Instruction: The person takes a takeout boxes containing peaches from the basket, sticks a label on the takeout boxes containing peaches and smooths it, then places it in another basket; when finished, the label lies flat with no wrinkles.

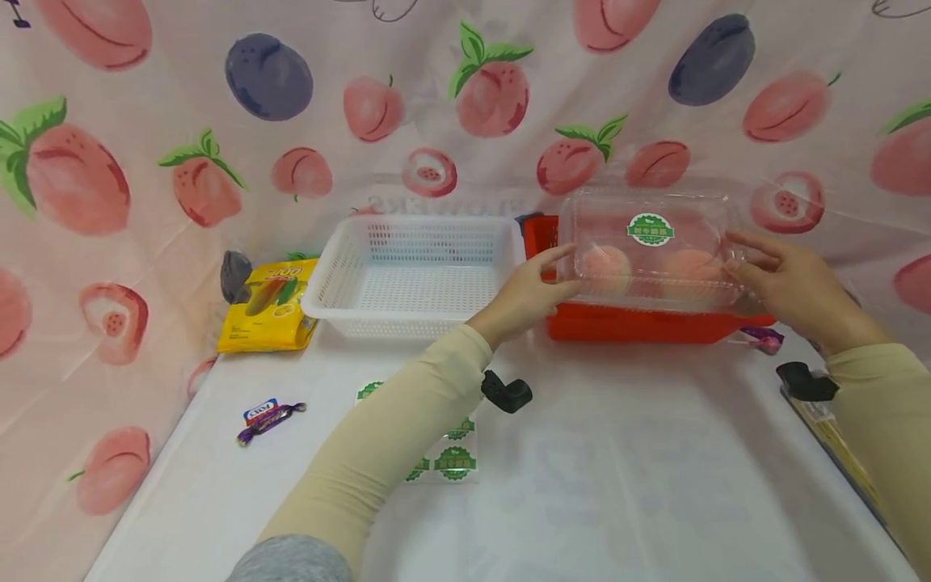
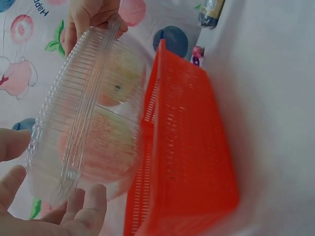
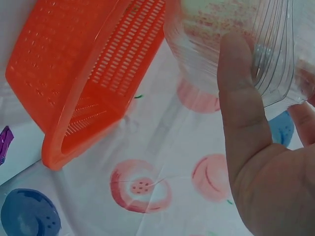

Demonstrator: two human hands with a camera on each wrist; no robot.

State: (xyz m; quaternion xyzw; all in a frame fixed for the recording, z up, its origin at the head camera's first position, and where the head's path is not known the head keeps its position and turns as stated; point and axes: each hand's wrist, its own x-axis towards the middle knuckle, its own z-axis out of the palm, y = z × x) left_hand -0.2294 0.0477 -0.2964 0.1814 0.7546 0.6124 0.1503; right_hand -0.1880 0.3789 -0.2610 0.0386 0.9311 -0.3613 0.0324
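Both hands hold a clear plastic clamshell box (image 1: 655, 295) up over the red basket (image 1: 640, 325). Two pinkish-yellow peaches (image 1: 607, 270) show through its wall, and a round green label (image 1: 650, 229) sits on the lid. My left hand (image 1: 525, 295) grips the left end, thumb on one side and fingers on the other, as the left wrist view shows. At the opposite end my right hand (image 1: 796, 287) grips the box, its thumb (image 3: 241, 93) lying along the clear wall in the right wrist view. The lid appears closed, and the box tilts toward me.
A white basket (image 1: 407, 323) stands left of the red one, beside a yellow snack packet (image 1: 269, 315). Wrapped candies (image 1: 271, 420) lie at the left. A sheet of green stickers (image 1: 456, 461) is partly under my left forearm. Another candy (image 1: 765, 339) lies by the red basket.
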